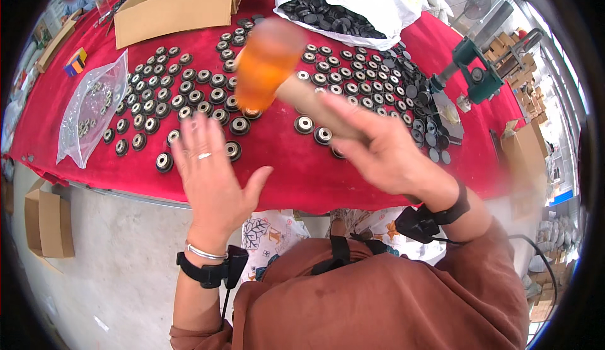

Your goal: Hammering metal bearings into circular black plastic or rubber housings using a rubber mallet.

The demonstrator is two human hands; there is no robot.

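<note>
Bright light is washing over the red table (283,183)
The orange mallet (268,66) is blurring; lens distortion is bowing the table's edges.

Beyond the left hand (217,186), a large cardboard box (173,21); well left of that hand, a yellow-and-blue block (75,62) and, on the floor (132,243), an open carton (53,224); beyond the right hand (391,151), rightward, a green press (477,76) and a fan (477,6)
</note>
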